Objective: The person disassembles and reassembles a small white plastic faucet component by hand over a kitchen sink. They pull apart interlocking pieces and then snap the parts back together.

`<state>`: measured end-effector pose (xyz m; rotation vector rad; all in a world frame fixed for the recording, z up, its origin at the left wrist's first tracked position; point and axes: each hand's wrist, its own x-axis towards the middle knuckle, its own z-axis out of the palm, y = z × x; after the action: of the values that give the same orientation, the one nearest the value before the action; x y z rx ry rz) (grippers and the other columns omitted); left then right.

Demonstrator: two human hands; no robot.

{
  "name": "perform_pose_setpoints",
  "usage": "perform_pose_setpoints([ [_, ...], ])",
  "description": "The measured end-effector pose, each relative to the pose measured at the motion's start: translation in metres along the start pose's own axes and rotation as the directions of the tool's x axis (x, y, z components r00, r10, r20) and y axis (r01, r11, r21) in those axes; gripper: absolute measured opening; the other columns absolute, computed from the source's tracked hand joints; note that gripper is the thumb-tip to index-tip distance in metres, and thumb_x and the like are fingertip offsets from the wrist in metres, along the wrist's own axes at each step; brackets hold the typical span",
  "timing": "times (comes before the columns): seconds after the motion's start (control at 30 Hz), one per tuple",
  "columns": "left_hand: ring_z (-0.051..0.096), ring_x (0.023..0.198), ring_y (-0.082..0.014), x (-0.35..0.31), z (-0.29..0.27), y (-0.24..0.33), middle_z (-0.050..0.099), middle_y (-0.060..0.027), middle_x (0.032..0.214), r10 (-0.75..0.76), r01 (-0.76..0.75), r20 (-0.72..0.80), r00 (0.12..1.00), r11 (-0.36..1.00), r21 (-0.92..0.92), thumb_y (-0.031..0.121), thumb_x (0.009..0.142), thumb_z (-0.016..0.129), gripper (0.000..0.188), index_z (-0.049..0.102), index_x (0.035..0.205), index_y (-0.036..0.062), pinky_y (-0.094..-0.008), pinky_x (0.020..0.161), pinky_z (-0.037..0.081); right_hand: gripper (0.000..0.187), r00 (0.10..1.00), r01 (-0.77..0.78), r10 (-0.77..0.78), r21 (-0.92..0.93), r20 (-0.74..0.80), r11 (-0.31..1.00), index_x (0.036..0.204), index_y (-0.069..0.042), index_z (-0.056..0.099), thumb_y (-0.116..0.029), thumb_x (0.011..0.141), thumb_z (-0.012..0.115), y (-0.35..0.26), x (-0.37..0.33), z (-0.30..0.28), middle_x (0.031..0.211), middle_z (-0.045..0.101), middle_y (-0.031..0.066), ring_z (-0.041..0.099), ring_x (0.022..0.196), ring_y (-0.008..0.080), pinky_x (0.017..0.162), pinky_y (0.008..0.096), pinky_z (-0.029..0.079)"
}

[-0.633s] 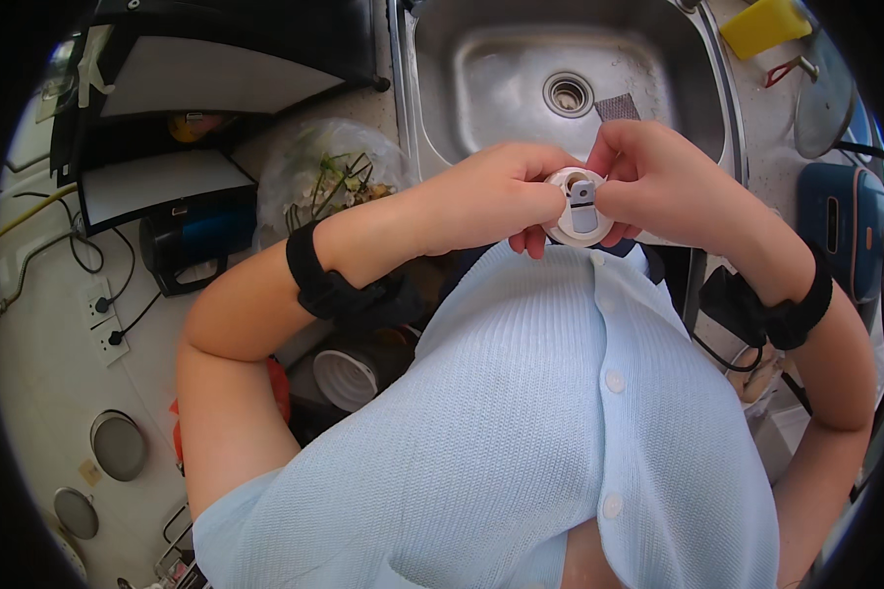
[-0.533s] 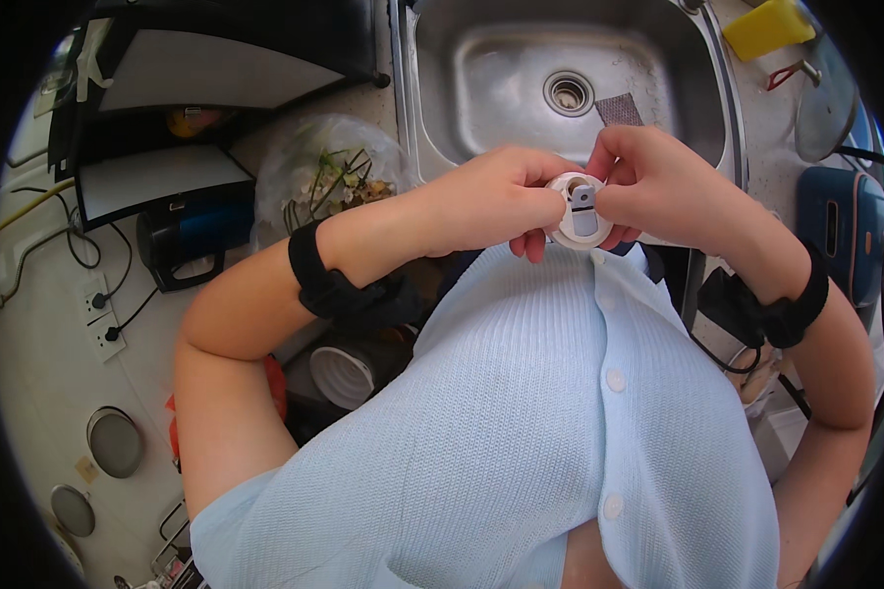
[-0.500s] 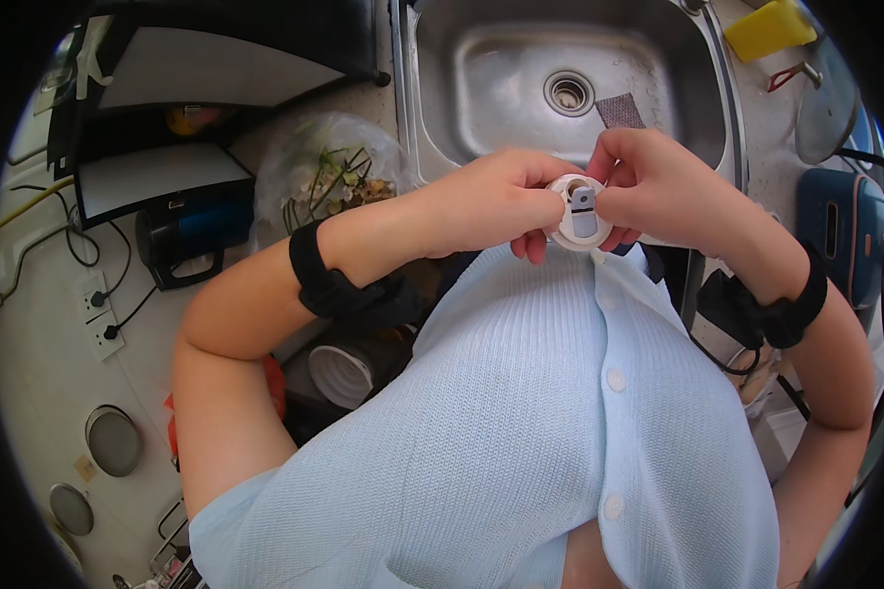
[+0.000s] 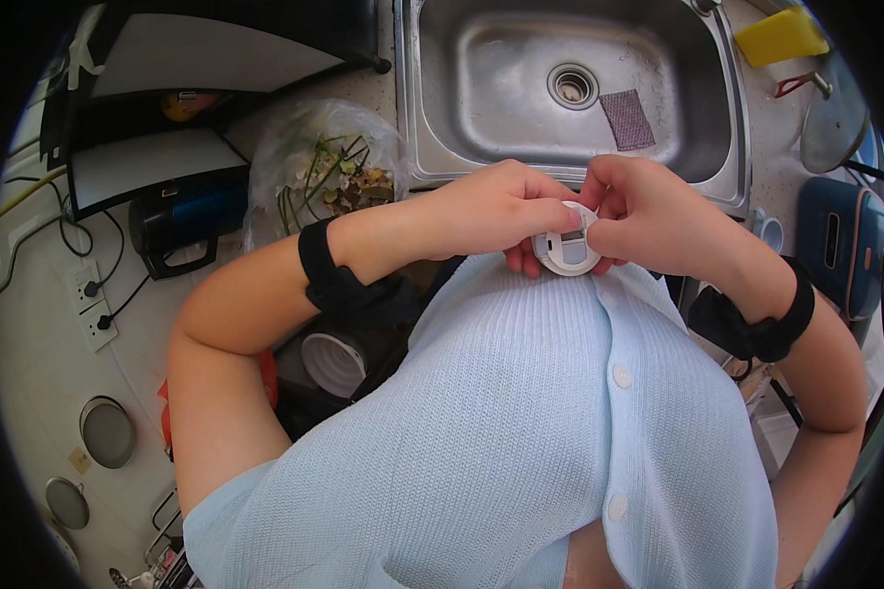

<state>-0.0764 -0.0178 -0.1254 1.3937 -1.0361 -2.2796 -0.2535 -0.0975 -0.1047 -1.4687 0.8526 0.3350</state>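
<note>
A round white lid [image 4: 566, 261] with a grey rectangular tab in its face is between my two hands, close in front of my shirt. My left hand [image 4: 491, 213] is closed round its left side, with the thumb resting on the face by the tab. Pinching its right edge is my right hand [image 4: 648, 211], fingers bent and partly behind the lid. The fingers cover part of the tab, so its exact position is not visible.
Beyond my hands is a steel sink [image 4: 506, 172] with a brownish mesh cloth [image 4: 628, 120] by the drain. A clear bag [image 4: 275, 167] of vegetable scraps sits left of it, beside a blue-black kettle [image 4: 189, 221]. Right are a yellow container [image 4: 781, 37] and a blue appliance [image 4: 840, 245].
The lid has moved down a little toward my shirt and turned. My left thumb now lies on its face, and the round opening seen before no longer shows.
</note>
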Motion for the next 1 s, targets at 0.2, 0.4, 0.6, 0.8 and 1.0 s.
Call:
perform_pose_setpoints([
  [0.2,0.06,0.074,-0.0112,0.0,0.001,0.0,0.064,-0.0073,0.095,-0.002,0.002,-0.013,1.0,1.0,-0.012,0.018,0.091,0.048,0.037,0.057,0.124,0.004,-0.0239,0.061,0.05,0.017,1.0,0.019,-0.019,-0.019,0.008,1.0,0.082,0.006,0.055,-0.008,0.075,0.06,-0.003,-0.002,0.0,0.073,0.063,0.0149,0.066,0.062,0.0185,0.055,0.0277,0.05],
  [0.4,0.06,0.08,-0.0129,-0.002,-0.006,-0.002,0.062,-0.009,0.103,-0.005,0.009,0.033,0.999,0.995,-0.103,0.007,0.077,0.045,0.053,0.05,0.13,0.0012,-0.0253,0.07,0.05,0.018,1.0,0.011,-0.011,0.002,-0.003,1.0,0.083,0.006,0.055,-0.009,0.076,0.061,0.003,0.001,-0.002,0.073,0.064,0.0154,0.066,0.061,0.0181,0.055,0.0277,0.05],
  [0.6,0.06,0.083,-0.0128,-0.004,-0.004,-0.009,0.062,-0.0091,0.105,0.045,-0.04,0.044,0.998,0.994,-0.102,0.005,0.075,0.049,0.057,0.047,0.132,0.0001,-0.0257,0.073,0.05,0.019,1.0,0.013,-0.013,-0.004,0.0,1.0,0.083,0.006,0.055,-0.01,0.076,0.062,0.004,0.002,-0.002,0.072,0.064,0.0149,0.066,0.06,0.0175,0.053,0.0271,0.05],
  [0.8,0.06,0.085,-0.0122,-0.002,-0.002,-0.012,0.061,-0.0087,0.107,0.052,-0.05,0.016,0.999,0.995,-0.089,0.004,0.077,0.051,0.055,0.047,0.131,0.0002,-0.0252,0.073,0.05,0.019,1.0,-0.003,0.003,0.011,-0.012,1.0,0.082,0.006,0.055,-0.01,0.076,0.062,0.004,0.003,0.0,0.071,0.064,0.0147,0.066,0.06,0.0171,0.052,0.0265,0.05],
  [1.0,0.06,0.086,-0.0117,-0.001,-0.002,-0.016,0.061,-0.0086,0.108,0.064,-0.062,0.004,0.998,0.985,-0.159,0.004,0.077,0.051,0.053,0.049,0.13,0.0007,-0.0247,0.072,0.049,0.019,1.0,-0.009,0.009,0.039,-0.016,0.999,0.082,0.006,0.055,-0.01,0.077,0.063,0.007,0.003,0.001,0.071,0.063,0.0141,0.066,0.06,0.0168,0.052,0.0264,0.05],
])
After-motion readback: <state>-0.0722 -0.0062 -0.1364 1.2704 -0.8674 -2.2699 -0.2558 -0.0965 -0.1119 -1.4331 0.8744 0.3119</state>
